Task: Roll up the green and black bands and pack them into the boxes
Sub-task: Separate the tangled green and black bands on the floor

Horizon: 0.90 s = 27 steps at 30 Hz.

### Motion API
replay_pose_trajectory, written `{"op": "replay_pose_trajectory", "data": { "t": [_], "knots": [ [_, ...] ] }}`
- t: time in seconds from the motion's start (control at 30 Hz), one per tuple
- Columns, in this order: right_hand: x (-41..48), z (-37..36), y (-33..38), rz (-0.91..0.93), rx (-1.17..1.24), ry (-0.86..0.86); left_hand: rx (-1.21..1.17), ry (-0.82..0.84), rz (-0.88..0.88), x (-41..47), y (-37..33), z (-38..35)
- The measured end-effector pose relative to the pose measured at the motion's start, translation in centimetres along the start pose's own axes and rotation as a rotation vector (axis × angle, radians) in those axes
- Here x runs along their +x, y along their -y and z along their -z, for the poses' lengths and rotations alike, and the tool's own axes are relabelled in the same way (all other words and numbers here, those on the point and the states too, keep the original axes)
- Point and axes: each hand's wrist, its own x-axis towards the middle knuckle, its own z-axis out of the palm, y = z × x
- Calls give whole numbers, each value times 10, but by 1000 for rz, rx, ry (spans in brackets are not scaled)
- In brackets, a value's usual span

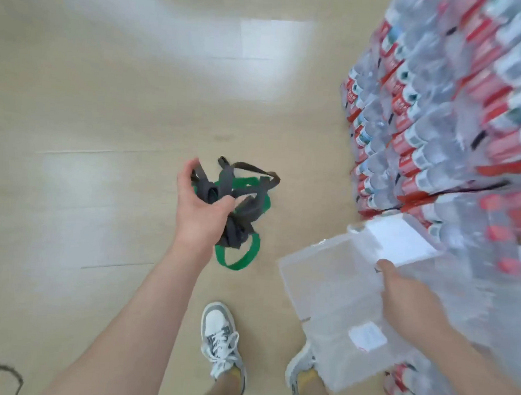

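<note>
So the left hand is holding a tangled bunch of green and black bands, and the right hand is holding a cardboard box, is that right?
Not quite. The head view shows the box in the right hand is clear plastic, not cardboard. The left hand does hold a tangled bunch of green and black bands.
</note>
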Motion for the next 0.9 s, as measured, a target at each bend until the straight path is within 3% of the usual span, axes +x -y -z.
{"op": "replay_pose_trajectory", "data": {
  "t": [0.1,0.23,0.33,0.43,0.5,0.57,0.7,0.9],
  "knots": [
    [-92,41,-13,-63,107,-51,-47,16,18,-78,-73,32],
    [-196,66,-33,-174,422,-134,103,173,-88,-197,-123,73],
    [-247,49,-41,-301,861,-105,311,282,-272,-282,-124,102],
    [-293,11,-48,-303,1272,-19,515,296,-410,-349,-99,129],
    [-322,-19,-55,-345,1388,-20,664,343,-433,-380,-71,142],
    [-345,-55,-60,-389,1409,-66,733,369,-385,-405,-41,152],
    [-401,-123,-69,-469,938,-112,749,409,-282,-434,20,163],
    [-448,-241,-77,-478,546,-162,615,646,-117,-424,157,155]
  ]
}}
